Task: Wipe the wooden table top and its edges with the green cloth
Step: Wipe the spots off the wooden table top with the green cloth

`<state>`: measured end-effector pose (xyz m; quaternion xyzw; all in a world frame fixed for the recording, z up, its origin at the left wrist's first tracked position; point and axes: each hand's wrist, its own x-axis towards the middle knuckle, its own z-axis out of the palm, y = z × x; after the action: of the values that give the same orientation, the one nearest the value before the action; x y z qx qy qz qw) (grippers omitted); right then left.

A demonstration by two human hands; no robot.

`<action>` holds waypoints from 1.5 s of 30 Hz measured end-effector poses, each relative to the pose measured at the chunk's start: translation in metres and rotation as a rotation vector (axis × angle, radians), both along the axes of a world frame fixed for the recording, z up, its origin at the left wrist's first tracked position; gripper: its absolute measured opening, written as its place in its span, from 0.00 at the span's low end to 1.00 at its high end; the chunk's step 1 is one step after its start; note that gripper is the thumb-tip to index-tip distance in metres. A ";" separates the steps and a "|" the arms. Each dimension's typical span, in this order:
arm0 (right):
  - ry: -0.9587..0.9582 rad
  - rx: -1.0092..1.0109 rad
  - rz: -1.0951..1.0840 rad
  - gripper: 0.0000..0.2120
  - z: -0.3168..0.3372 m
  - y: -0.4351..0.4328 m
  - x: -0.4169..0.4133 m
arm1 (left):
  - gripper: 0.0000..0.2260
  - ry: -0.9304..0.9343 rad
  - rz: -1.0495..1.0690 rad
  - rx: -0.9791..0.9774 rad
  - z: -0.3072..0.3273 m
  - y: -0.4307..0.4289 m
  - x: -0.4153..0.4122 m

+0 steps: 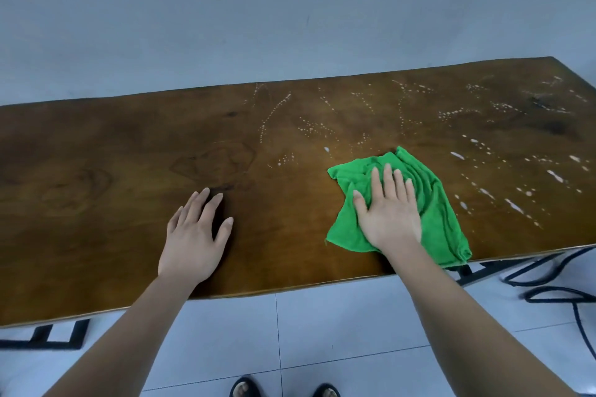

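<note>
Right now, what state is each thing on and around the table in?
Green cloth: crumpled, flat on the table, one corner over the near edge.
Right hand: flat on the cloth, fingers spread.
Left hand: flat on bare wood.
Wooden table top: white droplets across its right half.

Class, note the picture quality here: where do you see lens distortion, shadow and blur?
Head view: wide-angle bowing curves the table's edges; soft, even light, a faint shadow beside the left hand; the cables at the right look smeared; the green cloth stays sharp.
</note>
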<state>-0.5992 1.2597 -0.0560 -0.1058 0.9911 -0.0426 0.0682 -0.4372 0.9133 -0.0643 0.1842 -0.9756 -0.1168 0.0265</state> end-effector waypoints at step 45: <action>-0.027 0.016 0.120 0.45 0.007 -0.146 -0.109 | 0.37 -0.039 -0.005 -0.053 -0.007 -0.001 -0.003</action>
<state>-0.7084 1.1134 -0.0485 -0.1639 0.9823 -0.0318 0.0847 -0.4406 0.9127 -0.0715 0.1834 -0.9791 -0.0875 0.0122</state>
